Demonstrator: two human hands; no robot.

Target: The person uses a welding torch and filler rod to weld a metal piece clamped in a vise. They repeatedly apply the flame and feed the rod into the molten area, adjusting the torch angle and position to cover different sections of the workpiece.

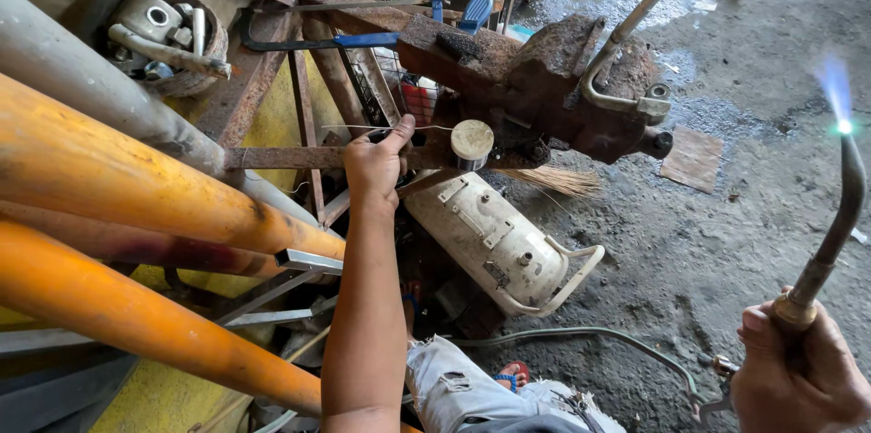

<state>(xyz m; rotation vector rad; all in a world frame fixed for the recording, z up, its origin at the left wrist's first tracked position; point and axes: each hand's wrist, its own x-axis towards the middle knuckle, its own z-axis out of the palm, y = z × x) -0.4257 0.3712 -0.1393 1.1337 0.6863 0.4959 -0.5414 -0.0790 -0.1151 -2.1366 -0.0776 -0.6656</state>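
Left hand (pixel 375 163) pinching a thin wire (pixel 358 129) beside the rusty vise (pixel 544 88), right hand (pixel 798 378) gripping a lit torch (pixel 830 242), well right of the vise

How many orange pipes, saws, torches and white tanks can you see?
Orange pipes: 2
Blue-handled hacksaw: 1
Lit torch, held in the right hand: 1
White tank: 1
Total: 5
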